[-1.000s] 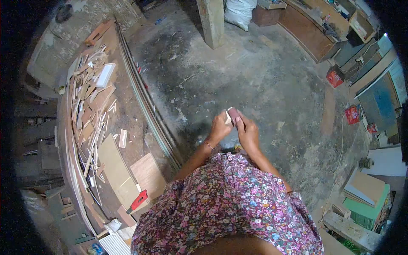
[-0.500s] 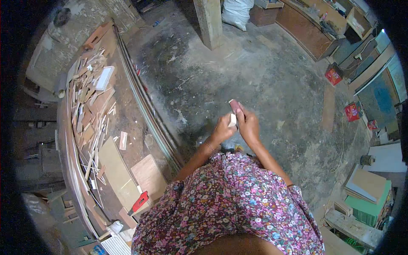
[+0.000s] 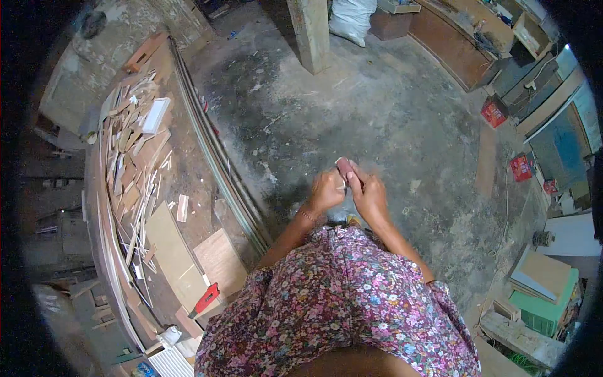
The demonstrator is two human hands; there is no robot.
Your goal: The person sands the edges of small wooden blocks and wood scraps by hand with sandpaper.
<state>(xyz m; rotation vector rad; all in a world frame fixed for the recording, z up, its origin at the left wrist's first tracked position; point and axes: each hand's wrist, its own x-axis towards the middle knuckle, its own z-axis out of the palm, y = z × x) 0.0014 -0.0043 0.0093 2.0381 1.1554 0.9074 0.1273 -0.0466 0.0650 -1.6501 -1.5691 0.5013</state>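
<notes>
In the middle of the view my two hands are close together in front of the floral garment. My left hand (image 3: 327, 191) is wrapped round a small pale piece (image 3: 341, 185), mostly hidden by the fingers. A reddish-brown piece (image 3: 344, 166) is pinched in my right hand (image 3: 369, 193), its far end sticking out beyond the fingers against the pale piece and the left fingers. What the reddish piece is made of is too small to tell.
At the left, a workbench (image 3: 188, 157) bears wood scraps (image 3: 129, 132), plywood pieces (image 3: 220, 261) and a red-handled tool (image 3: 206, 299). A concrete pillar (image 3: 309, 38) and a white sack (image 3: 350, 22) stand ahead. Red boxes (image 3: 521, 168) and boards (image 3: 541, 270) are at the right.
The reddish piece and my right fingers have shifted slightly down and nearer my left hand. My left hand has turned, so less of the pale piece shows.
</notes>
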